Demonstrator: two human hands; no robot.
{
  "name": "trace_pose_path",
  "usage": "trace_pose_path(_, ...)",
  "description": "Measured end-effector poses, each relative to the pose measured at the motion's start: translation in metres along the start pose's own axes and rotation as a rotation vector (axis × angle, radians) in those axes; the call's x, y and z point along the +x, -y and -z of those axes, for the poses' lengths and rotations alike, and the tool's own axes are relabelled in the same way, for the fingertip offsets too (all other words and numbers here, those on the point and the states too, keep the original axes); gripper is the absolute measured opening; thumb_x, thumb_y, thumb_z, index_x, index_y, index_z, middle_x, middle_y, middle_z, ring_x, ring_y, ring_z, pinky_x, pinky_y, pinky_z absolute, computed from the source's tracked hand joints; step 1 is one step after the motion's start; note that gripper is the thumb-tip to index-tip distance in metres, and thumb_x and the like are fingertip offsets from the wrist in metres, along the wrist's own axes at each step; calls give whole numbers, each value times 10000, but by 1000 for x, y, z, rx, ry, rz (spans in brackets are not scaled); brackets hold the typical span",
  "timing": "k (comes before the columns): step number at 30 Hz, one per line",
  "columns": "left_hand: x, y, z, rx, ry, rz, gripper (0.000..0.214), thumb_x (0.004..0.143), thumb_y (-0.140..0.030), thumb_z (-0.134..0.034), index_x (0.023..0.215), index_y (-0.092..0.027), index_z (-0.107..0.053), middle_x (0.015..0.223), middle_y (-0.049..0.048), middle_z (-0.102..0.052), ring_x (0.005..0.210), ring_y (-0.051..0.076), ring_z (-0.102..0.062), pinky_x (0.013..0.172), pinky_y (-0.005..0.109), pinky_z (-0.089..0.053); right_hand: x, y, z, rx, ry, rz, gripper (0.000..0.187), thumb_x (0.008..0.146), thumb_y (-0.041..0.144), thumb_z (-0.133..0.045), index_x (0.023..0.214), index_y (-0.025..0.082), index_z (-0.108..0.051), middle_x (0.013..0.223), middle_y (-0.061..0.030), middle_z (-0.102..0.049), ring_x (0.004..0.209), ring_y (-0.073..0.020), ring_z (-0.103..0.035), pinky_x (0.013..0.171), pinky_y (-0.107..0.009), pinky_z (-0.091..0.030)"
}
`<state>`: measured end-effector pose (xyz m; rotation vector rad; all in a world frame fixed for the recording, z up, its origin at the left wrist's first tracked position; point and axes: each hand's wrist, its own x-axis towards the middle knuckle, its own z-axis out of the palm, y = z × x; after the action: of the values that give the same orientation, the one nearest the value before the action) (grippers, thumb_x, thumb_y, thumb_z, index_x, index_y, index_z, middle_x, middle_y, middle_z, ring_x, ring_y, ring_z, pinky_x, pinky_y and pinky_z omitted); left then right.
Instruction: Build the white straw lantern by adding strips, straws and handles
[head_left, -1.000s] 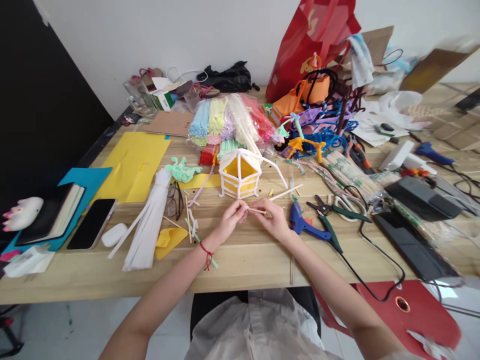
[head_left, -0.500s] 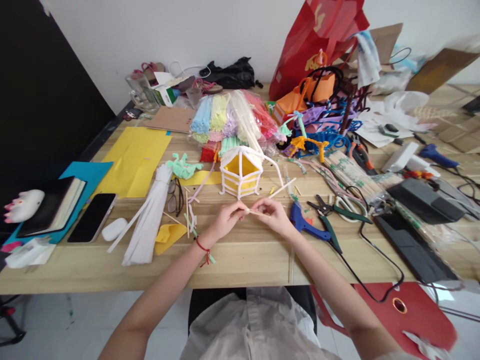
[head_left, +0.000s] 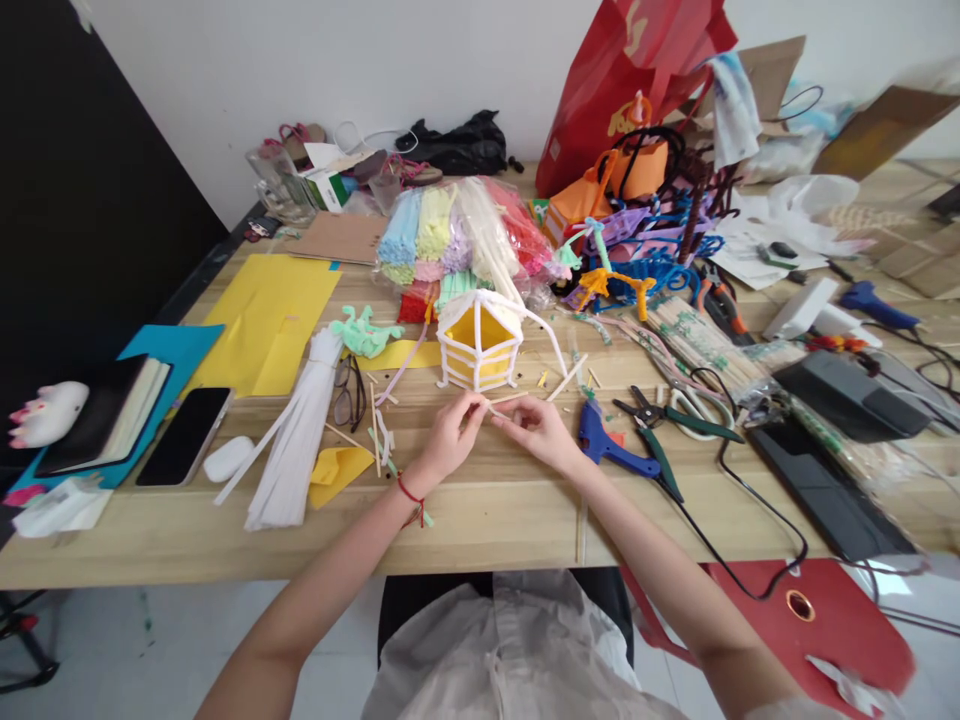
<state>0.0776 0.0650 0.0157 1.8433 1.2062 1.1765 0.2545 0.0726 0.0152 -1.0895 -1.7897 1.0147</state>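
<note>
My left hand (head_left: 453,434) is closed in a pinch at the front of the table, a red cord bracelet on its wrist. Facing it, my right hand (head_left: 541,430) pinches too. Between their fingertips runs a thin pale stick (head_left: 496,411), small and partly covered by the fingers. Just beyond the hands stands a small lantern-like house (head_left: 480,345) with yellow panels and a white fuzzy pipe-cleaner frame. A blue glue gun (head_left: 616,452) lies right of my right hand, beside green-handled pliers (head_left: 652,440).
White pipe cleaners (head_left: 292,440), glasses (head_left: 349,392) and a yellow paper scrap (head_left: 339,474) lie to the left. Behind are bagged coloured pipe cleaners (head_left: 450,230) and a red bag (head_left: 600,110). A black cable (head_left: 739,590) loops over the front edge at right.
The thin stick between my fingers has turned, and less of it shows along my right hand. Both hands have shifted slightly, fingertips a little farther from me. The lantern-like house stays put.
</note>
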Motion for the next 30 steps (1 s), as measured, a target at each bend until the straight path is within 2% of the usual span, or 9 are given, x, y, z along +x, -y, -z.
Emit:
trace_pose_path(2,0,2,-1,11,-10,18,168,937,-321,-469,881,-200,-571,796,17,-612,747,147,-562,744,259,-431,-1,-1,1,-76,-6,59,227,862,369,-610,967,184,-686,719,-34,-679,499,-119,-507,496,-247,-432)
trace_pose_path(5,1,4,-2,18,-20,47,160,940,-308,-458,898,-199,-567,760,8,-606,712,142,-561,721,254,-432,-3,0,1,-181,6,149,214,888,272,-566,1063,218,-676,918,-75,-711,629,-154,-592,629,-284,-486)
trace_pose_path(8,1,5,-1,22,-27,68,171,935,-321,-468,874,-200,-573,718,-1,-598,677,139,-554,690,248,-428,-3,1,0,-248,6,223,237,901,220,-531,1099,233,-661,959,-90,-709,781,-202,-632,741,-331,-504)
trace_pose_path(12,3,4,1,20,-27,73,174,914,-326,-508,819,-198,-578,678,-9,-585,651,134,-539,660,239,-413,0,0,2,-272,-23,284,189,903,214,-525,1030,222,-665,932,-102,-694,895,-245,-615,834,-410,-504)
trace_pose_path(15,4,2,2,-1,-4,64,197,906,-345,-522,794,-194,-581,672,-11,-586,642,127,-536,647,233,-416,0,-2,3,-224,-39,287,216,920,201,-486,1080,230,-628,985,-97,-682,921,-228,-631,835,-402,-527)
trace_pose_path(19,4,2,3,-7,12,50,212,902,-367,-534,801,-191,-596,704,-6,-608,639,120,-541,645,230,-422,-2,-5,1,-161,-66,232,275,928,223,-486,1189,233,-570,997,-84,-693,850,-200,-669,774,-359,-560)
trace_pose_path(25,0,6,2,38,37,11,196,891,-355,-567,782,-197,-611,717,4,-619,651,130,-541,646,243,-415,0,-9,0,-85,-111,158,189,898,273,-561,1048,209,-658,975,-95,-729,829,-208,-699,738,-341,-574)
trace_pose_path(30,0,9,4,74,39,-14,180,889,-369,-575,825,-213,-637,766,22,-654,729,159,-577,736,283,-447,1,-8,1,-32,-101,122,201,882,283,-582,1041,209,-680,953,-91,-744,820,-212,-712,725,-340,-578)
